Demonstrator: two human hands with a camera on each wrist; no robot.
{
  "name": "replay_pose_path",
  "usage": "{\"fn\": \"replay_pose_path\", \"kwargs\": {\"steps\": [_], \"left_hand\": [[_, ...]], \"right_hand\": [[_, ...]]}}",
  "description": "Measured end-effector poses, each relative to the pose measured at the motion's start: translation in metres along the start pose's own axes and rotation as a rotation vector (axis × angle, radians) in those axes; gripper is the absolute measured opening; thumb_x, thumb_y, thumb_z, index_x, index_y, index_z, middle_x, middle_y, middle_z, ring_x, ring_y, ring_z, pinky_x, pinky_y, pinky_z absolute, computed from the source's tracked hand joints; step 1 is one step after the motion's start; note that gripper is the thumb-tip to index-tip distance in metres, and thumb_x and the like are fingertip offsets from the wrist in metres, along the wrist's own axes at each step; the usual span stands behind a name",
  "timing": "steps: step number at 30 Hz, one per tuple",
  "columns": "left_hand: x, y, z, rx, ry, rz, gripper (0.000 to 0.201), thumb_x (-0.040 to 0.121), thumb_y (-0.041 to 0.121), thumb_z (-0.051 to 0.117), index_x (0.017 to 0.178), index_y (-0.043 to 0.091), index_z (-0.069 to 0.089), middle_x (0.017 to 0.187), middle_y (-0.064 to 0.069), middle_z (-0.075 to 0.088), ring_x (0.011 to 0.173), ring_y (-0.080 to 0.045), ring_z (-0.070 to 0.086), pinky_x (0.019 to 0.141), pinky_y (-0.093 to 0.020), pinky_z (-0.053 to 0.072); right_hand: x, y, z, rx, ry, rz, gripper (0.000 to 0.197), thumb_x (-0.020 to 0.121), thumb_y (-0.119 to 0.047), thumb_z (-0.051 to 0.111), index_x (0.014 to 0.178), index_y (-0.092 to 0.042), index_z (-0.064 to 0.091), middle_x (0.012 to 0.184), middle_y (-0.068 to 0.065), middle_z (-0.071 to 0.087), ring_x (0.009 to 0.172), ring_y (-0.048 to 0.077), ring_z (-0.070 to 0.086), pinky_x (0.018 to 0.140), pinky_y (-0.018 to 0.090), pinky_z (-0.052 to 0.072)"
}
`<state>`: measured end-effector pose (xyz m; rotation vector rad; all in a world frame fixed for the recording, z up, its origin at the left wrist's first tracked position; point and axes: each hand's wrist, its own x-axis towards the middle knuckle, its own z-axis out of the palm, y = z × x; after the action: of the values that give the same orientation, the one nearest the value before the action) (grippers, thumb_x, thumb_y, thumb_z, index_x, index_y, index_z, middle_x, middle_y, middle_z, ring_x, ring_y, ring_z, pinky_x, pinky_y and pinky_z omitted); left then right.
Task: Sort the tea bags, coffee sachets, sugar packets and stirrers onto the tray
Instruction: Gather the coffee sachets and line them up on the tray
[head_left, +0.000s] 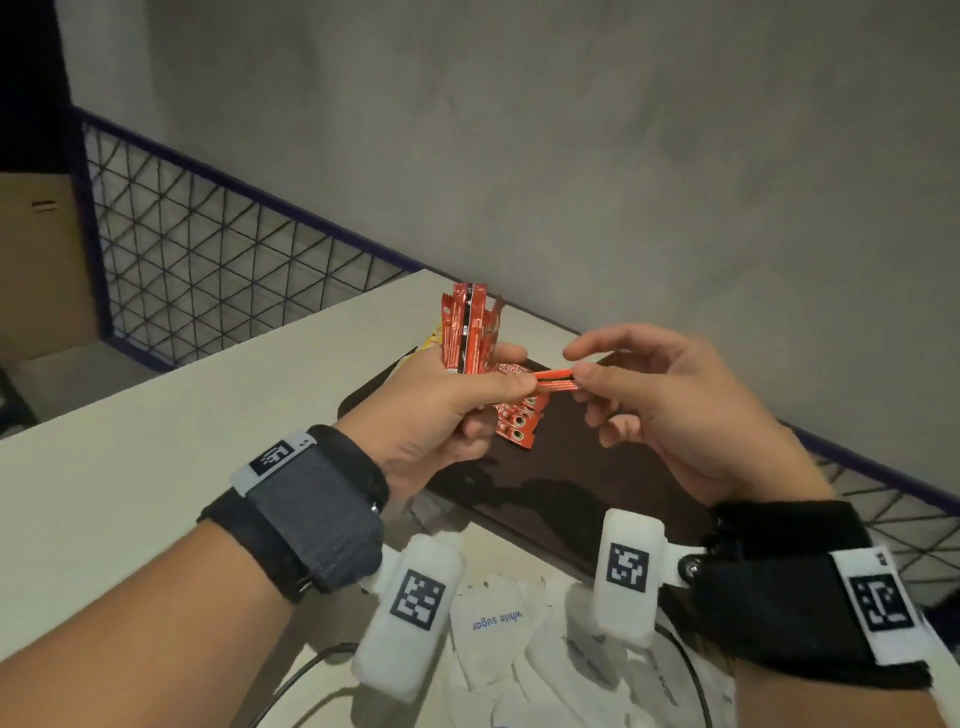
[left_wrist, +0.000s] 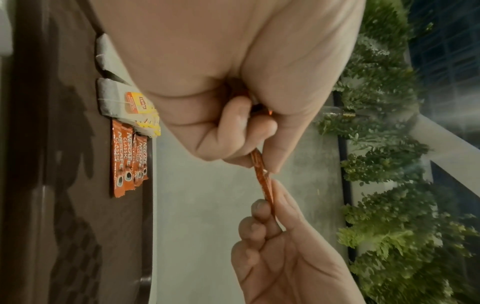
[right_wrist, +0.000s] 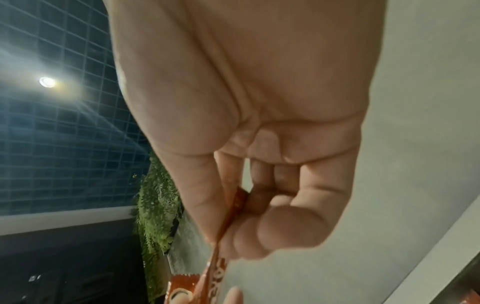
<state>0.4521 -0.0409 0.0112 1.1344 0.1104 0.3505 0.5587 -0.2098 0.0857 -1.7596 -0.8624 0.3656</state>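
Fingers of the left hand (head_left: 441, 410) clutch a bundle of coffee sachets (head_left: 467, 332) upright; the right hand (head_left: 665, 410) pinches a single sachet (head_left: 556, 380) drawn from it, above the tray (head_left: 597, 467). Coffee sorting seems underway; next, lay it beside the sachet row (left_wrist: 127, 160).

I see a grey plaster wall (head_left: 571, 156) behind a pale table (head_left: 156, 415). A dark-framed wire mesh railing (head_left: 208, 249) runs along the wall's foot, with a cardboard box (head_left: 36, 260) beyond it at the left. From the wrist views, leafy green plants (left_wrist: 384, 164) hang beside a gridded dark ceiling (right_wrist: 52, 144) with one bright round lamp (right_wrist: 46, 81).
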Motion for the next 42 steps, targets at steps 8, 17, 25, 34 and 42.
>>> {"fn": "replay_pose_path", "kwargs": {"steps": [8, 17, 25, 34, 42], "left_hand": [[0.001, 0.003, -0.003, -0.053, 0.036, -0.002, 0.016, 0.092, 0.018, 0.076, 0.095, 0.008, 0.065, 0.081, -0.006, 0.063, 0.045, -0.005, 0.035, 0.038, -0.016, 0.028], [-0.002, 0.005, -0.003, -0.094, 0.019, -0.050, 0.012, 0.094, 0.018, 0.072, 0.091, 0.008, 0.066, 0.078, -0.004, 0.068, 0.041, -0.003, 0.037, 0.036, -0.014, 0.029], [0.001, 0.005, -0.005, -0.081, 0.132, -0.005, 0.024, 0.095, 0.030, 0.073, 0.082, 0.013, 0.062, 0.069, -0.001, 0.059, 0.042, -0.004, 0.041, 0.036, -0.016, 0.031], [-0.003, 0.008, -0.003, 0.028, 0.060, 0.024, 0.020, 0.096, 0.031, 0.071, 0.085, 0.014, 0.067, 0.078, -0.004, 0.067, 0.042, -0.004, 0.039, 0.038, -0.016, 0.030], [-0.006, 0.009, -0.002, 0.085, 0.066, 0.069, 0.021, 0.096, 0.031, 0.071, 0.083, 0.014, 0.068, 0.077, -0.004, 0.067, 0.042, -0.006, 0.037, 0.039, -0.017, 0.030]], "right_hand": [[0.003, 0.005, 0.001, -0.230, 0.009, -0.091, 0.011, 0.095, -0.017, 0.071, 0.092, -0.022, 0.081, 0.070, -0.005, 0.069, 0.065, 0.013, 0.058, 0.058, 0.029, 0.049], [0.001, 0.000, 0.001, -0.290, 0.052, -0.122, 0.003, 0.092, -0.021, 0.076, 0.092, -0.020, 0.079, 0.065, 0.000, 0.057, 0.055, 0.008, 0.049, 0.058, 0.031, 0.043], [0.002, 0.002, 0.008, -0.319, -0.012, -0.023, 0.032, 0.099, -0.029, 0.066, 0.077, -0.005, 0.070, 0.048, -0.009, 0.050, 0.049, 0.009, 0.044, 0.060, 0.036, 0.040], [0.003, -0.005, 0.006, -0.137, 0.160, -0.067, 0.028, 0.099, -0.024, 0.066, 0.077, -0.007, 0.064, 0.054, 0.005, 0.046, 0.043, 0.016, 0.041, 0.038, 0.018, 0.033], [-0.001, -0.017, 0.018, 0.112, 0.208, -0.055, 0.021, 0.091, -0.033, 0.075, 0.097, -0.015, 0.066, 0.076, 0.001, 0.068, 0.053, 0.017, 0.057, 0.046, 0.028, 0.049]]}}
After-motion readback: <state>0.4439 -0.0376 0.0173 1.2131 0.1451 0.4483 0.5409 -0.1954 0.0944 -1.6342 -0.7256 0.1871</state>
